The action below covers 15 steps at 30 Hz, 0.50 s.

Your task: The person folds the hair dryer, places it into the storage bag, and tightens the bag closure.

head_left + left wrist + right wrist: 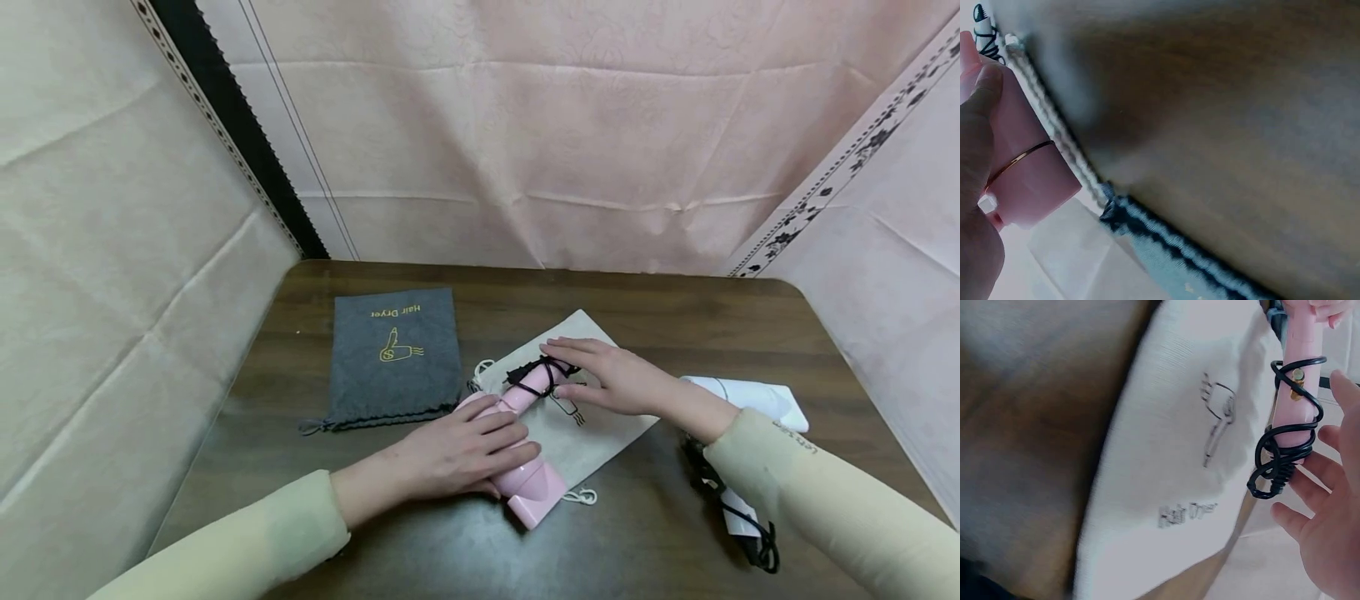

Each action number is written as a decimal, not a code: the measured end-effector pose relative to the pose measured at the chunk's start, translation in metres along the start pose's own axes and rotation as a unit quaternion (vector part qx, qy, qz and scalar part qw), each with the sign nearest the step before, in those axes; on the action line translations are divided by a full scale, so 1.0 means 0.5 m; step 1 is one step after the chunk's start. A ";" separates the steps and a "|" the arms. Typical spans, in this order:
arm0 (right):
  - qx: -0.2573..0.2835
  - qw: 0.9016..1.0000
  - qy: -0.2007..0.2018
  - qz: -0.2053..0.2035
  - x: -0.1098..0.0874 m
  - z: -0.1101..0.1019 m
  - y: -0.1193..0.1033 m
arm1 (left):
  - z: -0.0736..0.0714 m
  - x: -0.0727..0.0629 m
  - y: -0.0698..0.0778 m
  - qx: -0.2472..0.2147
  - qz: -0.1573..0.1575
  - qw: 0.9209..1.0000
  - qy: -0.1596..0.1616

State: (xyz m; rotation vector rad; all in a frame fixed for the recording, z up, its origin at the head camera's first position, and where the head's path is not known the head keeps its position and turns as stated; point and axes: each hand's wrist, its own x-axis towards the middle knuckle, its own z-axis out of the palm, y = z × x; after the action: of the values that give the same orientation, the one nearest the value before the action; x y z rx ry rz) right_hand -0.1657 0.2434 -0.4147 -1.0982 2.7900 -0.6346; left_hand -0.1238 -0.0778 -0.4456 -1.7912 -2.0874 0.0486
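Note:
My left hand (468, 446) grips the body of a pink hair dryer (534, 492), with the thumb along its barrel in the left wrist view. The dryer's handle (1300, 415) points away to the right, with a black cord (1291, 434) wound round it. Close to the handle's corded end, my right hand (618, 379) has its fingers spread and extended; fingertips are at or near the cord. Beneath the dryer lies a white drawstring bag (600, 446) with a hair dryer drawing and print.
A dark grey drawstring bag (393, 375) marked Hair Dryer lies flat to the left. At the right, a white object (757, 402) and a black cord (767, 550) lie partly hidden under my right sleeve. Cloth hangs round the wooden table (300, 367).

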 end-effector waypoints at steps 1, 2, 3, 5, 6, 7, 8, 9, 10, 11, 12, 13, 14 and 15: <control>-0.001 1.000 0.002 -0.004 0.004 -0.004 0.000 | -0.005 0.001 -0.001 0.001 -0.001 1.000 0.001; -0.004 1.000 0.002 -0.006 0.009 -0.009 0.000 | -0.010 0.002 -0.002 0.002 -0.001 1.000 0.002; -0.007 1.000 0.001 -0.009 0.013 -0.013 0.000 | -0.014 0.003 -0.003 0.003 -0.002 1.000 0.002; -0.011 1.000 -0.004 -0.015 0.023 -0.021 0.000 | -0.024 0.005 -0.006 0.001 -0.005 1.000 0.001; -0.014 1.000 -0.007 -0.018 0.028 -0.025 -0.001 | -0.029 0.005 -0.009 0.002 -0.006 1.000 0.001; -0.019 1.000 -0.010 -0.019 0.032 -0.029 -0.002 | -0.033 0.006 -0.012 0.003 -0.007 1.000 0.000; -0.025 0.999 -0.013 -0.020 0.037 -0.032 -0.002 | -0.037 0.007 -0.015 0.005 -0.007 1.000 0.000; -0.033 0.999 -0.015 -0.023 0.042 -0.035 -0.002 | -0.041 0.008 -0.018 0.005 -0.008 1.000 -0.001; -0.038 0.999 -0.017 -0.025 0.047 -0.038 -0.002 | -0.044 0.008 -0.021 0.005 -0.009 1.000 -0.001; -0.044 0.998 -0.018 -0.029 0.052 -0.040 -0.001 | -0.047 0.009 -0.024 0.005 -0.010 1.000 -0.002; -0.048 0.998 -0.017 -0.034 0.056 -0.042 -0.001 | -0.049 0.010 -0.026 0.007 -0.010 1.000 -0.002; -0.052 0.998 -0.016 -0.038 0.060 -0.043 -0.001 | -0.051 0.010 -0.027 0.010 -0.011 1.000 -0.002; -0.053 0.998 -0.015 -0.042 0.064 -0.044 -0.001 | -0.052 0.011 -0.028 0.011 -0.011 1.000 0.000; -0.054 0.997 -0.014 -0.047 0.068 -0.045 -0.001 | -0.052 0.012 -0.028 0.012 -0.012 1.000 0.001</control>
State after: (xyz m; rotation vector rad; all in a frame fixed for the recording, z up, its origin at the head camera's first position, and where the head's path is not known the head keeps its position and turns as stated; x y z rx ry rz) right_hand -0.1955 0.2282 -0.3915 -1.2536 2.7923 -0.4790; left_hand -0.1294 -0.0803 -0.4162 -1.7520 -2.0971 0.0645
